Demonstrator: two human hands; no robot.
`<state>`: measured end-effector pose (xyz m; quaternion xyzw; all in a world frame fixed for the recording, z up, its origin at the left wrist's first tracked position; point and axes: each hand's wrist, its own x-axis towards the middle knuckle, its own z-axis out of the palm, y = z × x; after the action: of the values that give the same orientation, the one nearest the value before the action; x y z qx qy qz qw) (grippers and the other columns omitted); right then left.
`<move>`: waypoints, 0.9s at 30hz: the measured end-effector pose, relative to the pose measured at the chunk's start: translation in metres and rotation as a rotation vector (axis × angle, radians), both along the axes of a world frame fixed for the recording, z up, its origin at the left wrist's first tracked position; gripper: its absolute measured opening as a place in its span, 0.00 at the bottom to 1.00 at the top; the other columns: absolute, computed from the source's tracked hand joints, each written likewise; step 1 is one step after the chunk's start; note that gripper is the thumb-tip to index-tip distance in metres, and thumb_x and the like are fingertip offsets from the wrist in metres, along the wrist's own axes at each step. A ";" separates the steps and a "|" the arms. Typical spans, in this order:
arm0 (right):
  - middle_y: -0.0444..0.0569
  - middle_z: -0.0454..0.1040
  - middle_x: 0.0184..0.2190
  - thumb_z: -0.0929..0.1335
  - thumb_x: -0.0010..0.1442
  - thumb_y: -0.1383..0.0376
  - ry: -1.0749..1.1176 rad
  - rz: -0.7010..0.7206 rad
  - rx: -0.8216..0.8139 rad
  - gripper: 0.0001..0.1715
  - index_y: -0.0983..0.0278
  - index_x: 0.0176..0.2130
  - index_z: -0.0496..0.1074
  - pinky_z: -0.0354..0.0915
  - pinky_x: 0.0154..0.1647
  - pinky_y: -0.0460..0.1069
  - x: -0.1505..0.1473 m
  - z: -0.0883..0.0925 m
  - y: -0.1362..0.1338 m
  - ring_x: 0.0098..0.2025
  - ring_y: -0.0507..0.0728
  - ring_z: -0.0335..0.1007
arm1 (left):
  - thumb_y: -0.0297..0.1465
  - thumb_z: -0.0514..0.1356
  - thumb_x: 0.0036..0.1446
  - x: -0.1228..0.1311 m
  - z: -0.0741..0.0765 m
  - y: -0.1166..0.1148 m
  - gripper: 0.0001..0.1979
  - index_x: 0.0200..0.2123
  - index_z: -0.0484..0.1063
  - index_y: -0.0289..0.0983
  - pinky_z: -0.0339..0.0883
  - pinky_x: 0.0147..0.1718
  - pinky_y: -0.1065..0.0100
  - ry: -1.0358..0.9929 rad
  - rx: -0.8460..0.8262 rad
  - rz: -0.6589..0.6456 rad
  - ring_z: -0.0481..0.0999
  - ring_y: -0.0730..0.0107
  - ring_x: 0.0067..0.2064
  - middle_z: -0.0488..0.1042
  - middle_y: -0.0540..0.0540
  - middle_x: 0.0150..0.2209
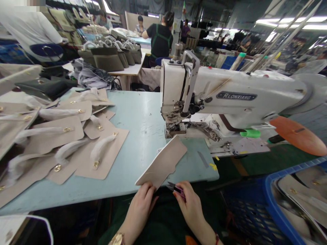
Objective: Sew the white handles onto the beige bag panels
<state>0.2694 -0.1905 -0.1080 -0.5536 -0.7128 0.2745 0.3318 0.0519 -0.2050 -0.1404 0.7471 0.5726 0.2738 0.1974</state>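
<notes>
My left hand (145, 199) grips the near edge of a beige leather panel (163, 160), fingers on top and thumb underneath. The panel slants up from the table's front edge, its far corner close to the sewing machine's (176, 129) needle area. In my right hand (187, 197) is a pair of small pink-handled thread snips (178, 190), held just right of the panel's near end with the blades pointing left. The tips seem a little apart from the panel. A gold watch shows on my left wrist.
Beige bag panels (109, 149) with wrapped handles and gold fittings lie overlapping on the left of the pale blue table (138, 119). A blue basket (270, 194) with more panels stands at the right. Dark bags (107, 58) and several people are beyond.
</notes>
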 end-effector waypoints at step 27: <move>0.50 0.71 0.41 0.60 0.67 0.64 -0.207 0.059 -0.050 0.12 0.62 0.48 0.68 0.69 0.38 0.47 -0.022 -0.026 -0.010 0.39 0.56 0.72 | 0.30 0.49 0.66 0.018 0.013 0.014 0.09 0.37 0.68 0.38 0.68 0.33 0.65 0.130 -0.011 0.105 0.74 0.66 0.34 0.69 0.46 0.37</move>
<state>0.2473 -0.2005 -0.1337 -0.5657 -0.7524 0.2430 0.2342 0.0697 -0.1915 -0.1272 0.7311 0.6242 0.2316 0.1491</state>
